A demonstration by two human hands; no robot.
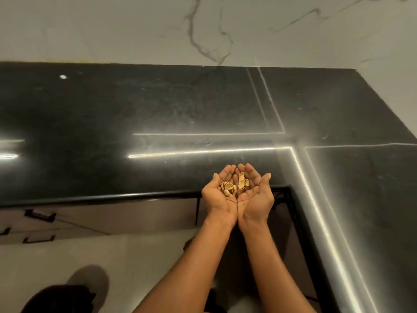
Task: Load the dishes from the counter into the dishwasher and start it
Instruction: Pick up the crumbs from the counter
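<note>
My left hand [220, 196] and my right hand [255, 195] are held palms up, side by side and touching, cupped over the front edge of the black counter [135, 123]. Several pistachio shells [229, 188] lie in the left palm, and a few more pistachio shells [242, 180] lie in the right palm. The fingers are relaxed and slightly curved, not closed over the shells. No dishes and no dishwasher show in this view.
The glossy black counter runs in an L, turning toward me on the right [361, 199]. A white marble wall [203, 30] stands behind it. Below the edge are cabinet fronts with dark handles [39, 215]. My foot [74, 288] stands on the pale floor.
</note>
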